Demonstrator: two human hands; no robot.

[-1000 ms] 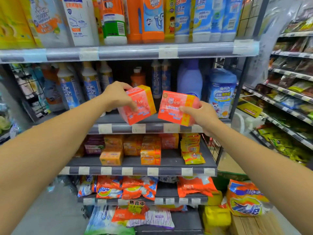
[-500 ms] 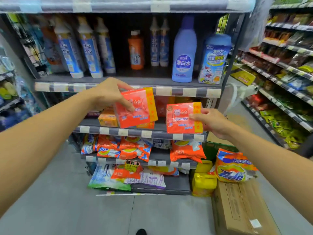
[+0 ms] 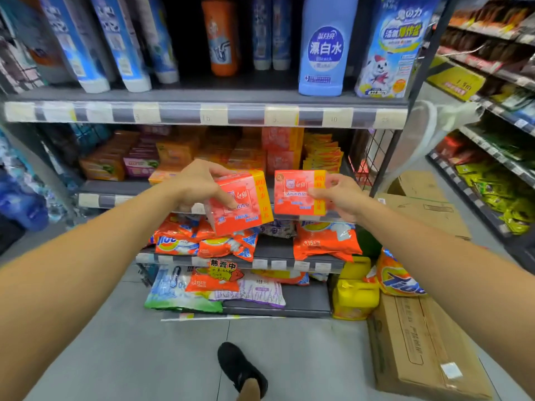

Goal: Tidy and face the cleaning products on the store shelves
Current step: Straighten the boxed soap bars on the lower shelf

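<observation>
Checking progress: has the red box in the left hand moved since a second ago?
Yes, downward: the red box in the left hand has dropped from the bottle shelf's edge to the soap shelf's edge.

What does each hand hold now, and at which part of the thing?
The left hand grips a tilted red pack over its top left corner. The right hand pinches a second red pack at its yellow right edge.

Note the glossy film wrap on the left soap pack (image 3: 241,202) and right soap pack (image 3: 295,192). The detergent bags (image 3: 324,241) below are shiny plastic. The shelf edge strip (image 3: 179,113) is clear glossy plastic. The cardboard box (image 3: 417,348) at your near right is matt brown.
</observation>
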